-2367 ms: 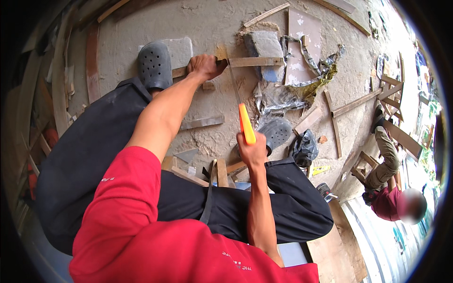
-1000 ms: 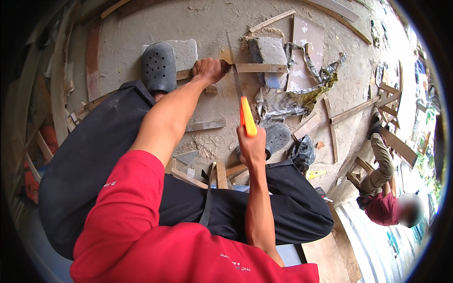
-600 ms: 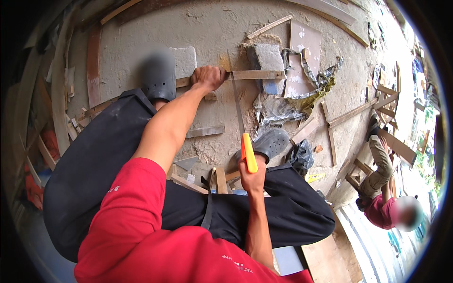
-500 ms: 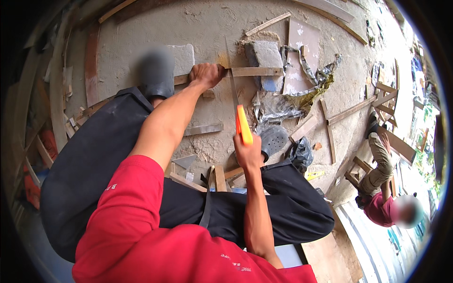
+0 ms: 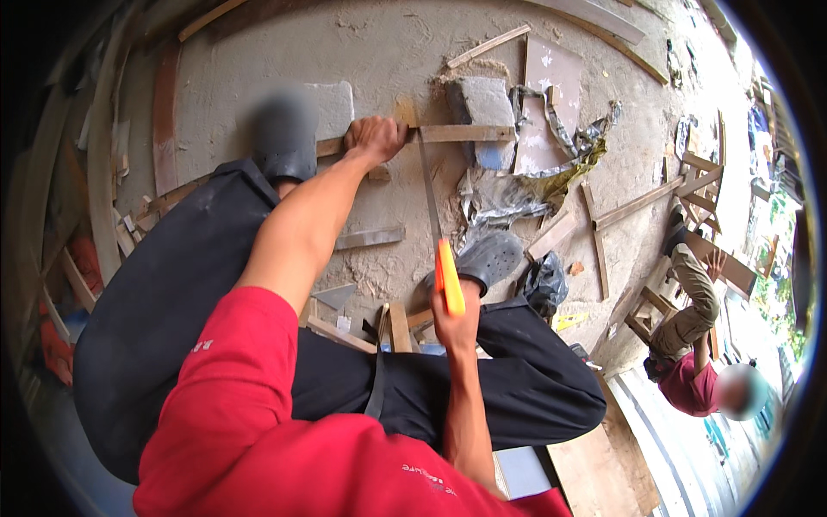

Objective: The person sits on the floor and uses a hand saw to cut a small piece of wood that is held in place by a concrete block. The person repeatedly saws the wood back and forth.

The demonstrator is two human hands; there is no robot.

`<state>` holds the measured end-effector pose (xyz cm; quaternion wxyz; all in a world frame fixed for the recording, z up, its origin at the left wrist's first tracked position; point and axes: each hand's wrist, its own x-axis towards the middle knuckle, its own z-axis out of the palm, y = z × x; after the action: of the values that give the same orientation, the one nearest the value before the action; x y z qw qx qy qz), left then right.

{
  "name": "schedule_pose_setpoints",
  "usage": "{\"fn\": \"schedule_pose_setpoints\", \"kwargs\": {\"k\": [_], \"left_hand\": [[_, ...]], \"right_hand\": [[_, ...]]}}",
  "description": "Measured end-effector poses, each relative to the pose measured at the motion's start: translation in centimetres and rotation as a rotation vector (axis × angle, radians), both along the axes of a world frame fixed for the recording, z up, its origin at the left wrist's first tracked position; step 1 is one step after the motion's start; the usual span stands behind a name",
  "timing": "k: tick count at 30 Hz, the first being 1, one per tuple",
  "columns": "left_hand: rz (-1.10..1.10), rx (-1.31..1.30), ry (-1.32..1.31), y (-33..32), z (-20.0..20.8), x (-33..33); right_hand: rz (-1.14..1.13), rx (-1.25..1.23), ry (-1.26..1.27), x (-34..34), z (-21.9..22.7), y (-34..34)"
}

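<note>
My left hand (image 5: 376, 140) is closed around a narrow wooden strip (image 5: 469, 133) and presses it down. The strip lies across two pale blocks, the left block (image 5: 332, 103) beside my shoe and the right block (image 5: 485, 105) under its far right end. In my right hand (image 5: 455, 319) is the yellow and orange handle of a hand saw (image 5: 433, 194). The saw's blade runs away from me and meets the strip just right of my left hand. My left shoe (image 5: 289, 142) rests by the strip's left part.
Crumpled plastic sheeting (image 5: 508, 194) and a painted board (image 5: 550, 95) lie right of the block. Wood offcuts (image 5: 370, 238) are scattered on the rough floor. Long planks (image 5: 168, 121) line the left. At the right, another person (image 5: 693, 336) sits beside wooden pieces.
My right hand has drawn the saw back toward me, so the blade's tip no longer extends far past the strip. My left hand stays on the strip. The other person's hand has shifted.
</note>
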<state>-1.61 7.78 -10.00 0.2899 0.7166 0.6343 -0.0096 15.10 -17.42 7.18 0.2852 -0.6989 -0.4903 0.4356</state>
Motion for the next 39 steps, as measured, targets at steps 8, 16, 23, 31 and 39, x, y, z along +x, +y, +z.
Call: {"fn": "schedule_pose_setpoints", "kwargs": {"k": [8, 16, 23, 31, 39], "left_hand": [[-0.039, -0.063, 0.042, -0.3, -0.4, 1.3], [-0.047, -0.031, 0.053, -0.8, -0.5, 2.1], [-0.034, -0.015, 0.005, -1.6, 1.2, 2.6], [0.005, -0.021, 0.037, 1.4, 1.3, 0.9], [0.014, -0.159, 0.083, 1.1, 1.2, 0.3]], "right_hand": [[0.027, -0.065, -0.119, 1.2, -1.5, 2.2], [-0.051, -0.183, -0.080, 1.0, -3.3, 5.6], [-0.030, -0.092, -0.122, 1.0, -2.5, 4.2], [-0.058, -0.129, -0.038, 0.0, 1.3, 4.1], [-0.009, -0.012, 0.006, -0.1, 0.7, 1.3]]}}
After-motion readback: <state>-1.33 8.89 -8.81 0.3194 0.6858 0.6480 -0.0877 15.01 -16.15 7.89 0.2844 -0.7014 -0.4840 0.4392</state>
